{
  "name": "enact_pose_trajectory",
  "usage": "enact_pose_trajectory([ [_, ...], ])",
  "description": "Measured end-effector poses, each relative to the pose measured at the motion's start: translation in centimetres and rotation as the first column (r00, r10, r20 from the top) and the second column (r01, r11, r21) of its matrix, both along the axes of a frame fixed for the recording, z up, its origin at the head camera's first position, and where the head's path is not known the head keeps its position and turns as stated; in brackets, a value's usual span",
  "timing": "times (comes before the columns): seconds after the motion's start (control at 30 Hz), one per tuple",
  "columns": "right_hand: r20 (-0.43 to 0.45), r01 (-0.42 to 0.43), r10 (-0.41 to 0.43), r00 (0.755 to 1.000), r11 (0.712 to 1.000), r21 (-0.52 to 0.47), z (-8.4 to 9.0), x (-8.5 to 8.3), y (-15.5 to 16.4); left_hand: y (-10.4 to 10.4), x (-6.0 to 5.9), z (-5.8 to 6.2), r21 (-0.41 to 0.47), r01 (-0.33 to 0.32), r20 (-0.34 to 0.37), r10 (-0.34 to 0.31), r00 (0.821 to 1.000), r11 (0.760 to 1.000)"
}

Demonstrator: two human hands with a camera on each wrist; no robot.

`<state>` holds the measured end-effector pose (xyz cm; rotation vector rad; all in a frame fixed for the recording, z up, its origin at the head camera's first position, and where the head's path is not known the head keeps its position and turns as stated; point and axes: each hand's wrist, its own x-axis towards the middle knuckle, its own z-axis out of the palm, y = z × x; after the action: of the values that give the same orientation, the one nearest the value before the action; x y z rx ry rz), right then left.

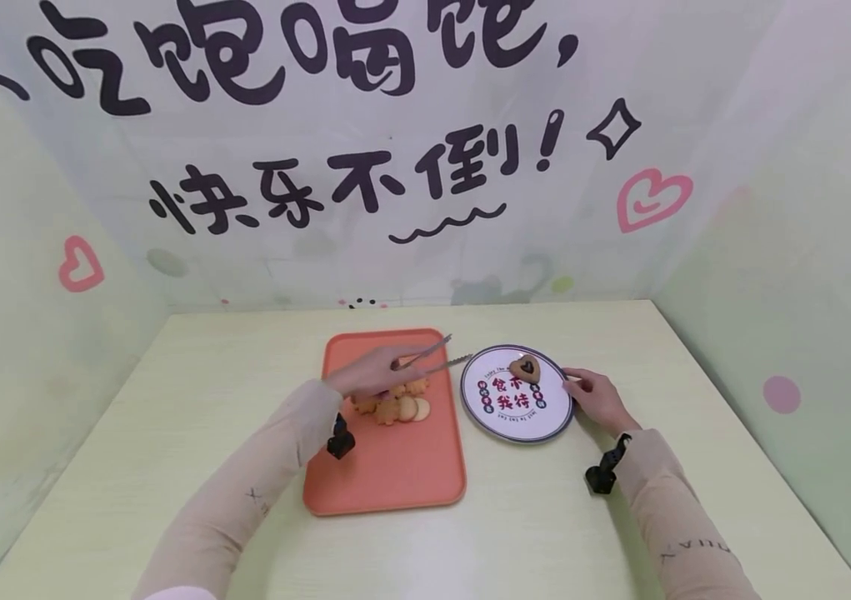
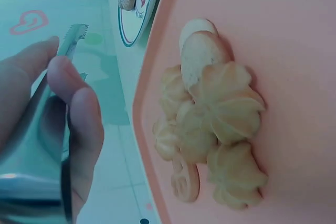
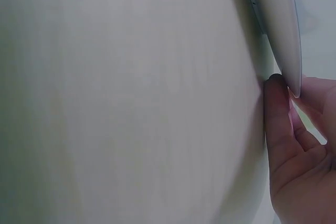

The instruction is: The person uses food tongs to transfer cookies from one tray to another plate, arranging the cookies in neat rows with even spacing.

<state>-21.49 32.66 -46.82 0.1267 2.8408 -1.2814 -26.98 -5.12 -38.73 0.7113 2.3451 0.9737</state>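
Note:
My left hand (image 1: 378,372) grips metal tongs (image 2: 34,182) over the upper part of an orange tray (image 1: 387,471). The tongs' arms are spread, their toothed tips pointing right past the tray's edge, with nothing between them. Below this hand lies a pile of cookies: ridged flower-shaped cookies (image 2: 226,103), pale oval cookies (image 2: 202,59) and a small cookie with cut-outs (image 2: 185,181). My right hand (image 1: 599,398) pinches the right rim of a white plate (image 1: 518,427), thumb above and fingers beneath. A heart-shaped cookie (image 1: 526,368) with a dark centre sits near the plate's upper right.
Tray and plate stand side by side on a pale wooden table (image 1: 538,525). A white wall (image 1: 320,267) with black lettering closes off the back, and side walls rise left and right. Each wrist carries a small black camera (image 1: 340,439).

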Motion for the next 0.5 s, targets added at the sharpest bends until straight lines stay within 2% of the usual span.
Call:
enact_pose_trajectory([
  [0.13,0.001,-0.002,0.002,1.000,1.000,-0.001,0.0,0.0,0.1,-1.5,0.5,0.1,0.013,-0.017,-0.031,0.017,0.999,1.000],
  [0.37,0.000,-0.003,0.003,1.000,1.000,-0.008,-0.1,-0.1,0.1,-4.0,1.6,0.0,0.053,-0.045,-0.039,0.047,0.998,0.998],
  [0.5,-0.007,-0.002,0.002,1.000,1.000,-0.006,-0.2,-0.1,0.1,-5.2,1.7,-0.5,0.048,-0.042,-0.115,0.047,0.992,0.998],
])
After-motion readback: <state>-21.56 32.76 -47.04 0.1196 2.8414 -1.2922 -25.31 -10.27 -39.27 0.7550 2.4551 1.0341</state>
